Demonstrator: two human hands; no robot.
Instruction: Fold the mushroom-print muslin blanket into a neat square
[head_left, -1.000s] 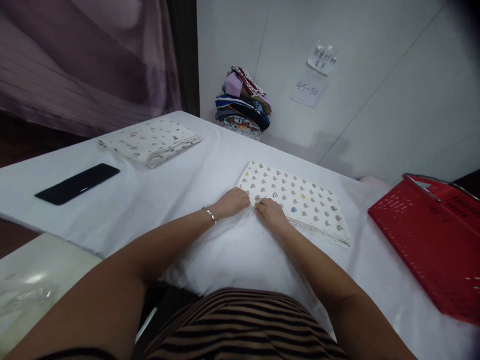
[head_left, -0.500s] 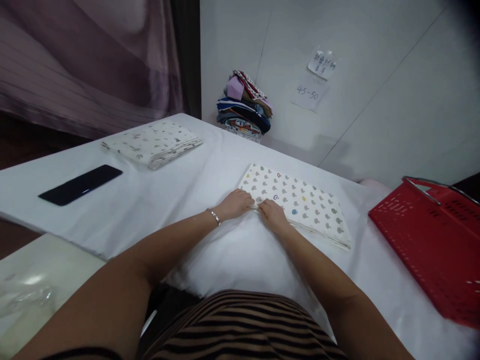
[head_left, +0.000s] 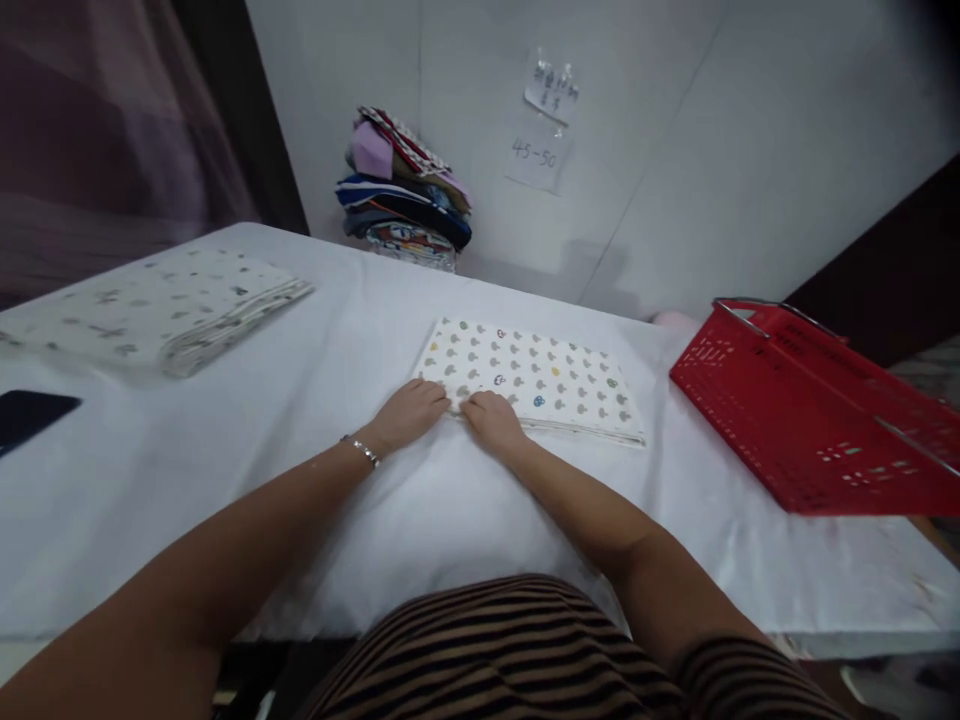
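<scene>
In front of me lies a folded white cloth [head_left: 532, 375] printed with small grey and coloured mushroom-like shapes. My left hand [head_left: 411, 410], with a bracelet at its wrist, has its fingers closed on the cloth's near left edge. Just beside it, my right hand [head_left: 491, 418] is curled over the same near edge, fingers bent. The fingertips of both hands almost meet, and what they pinch is partly hidden under them.
Another folded patterned cloth [head_left: 172, 300] lies on the left of the white-covered table [head_left: 330, 330], with a black phone [head_left: 34, 412] nearer me. A red plastic basket [head_left: 810, 410] stands right. Stacked folded fabrics [head_left: 405, 190] are by the wall, below paper signs [head_left: 538, 155].
My view has swung to the right, so more of the red basket shows and the phone is partly cut off. Both hands stay at the cloth's near edge.
</scene>
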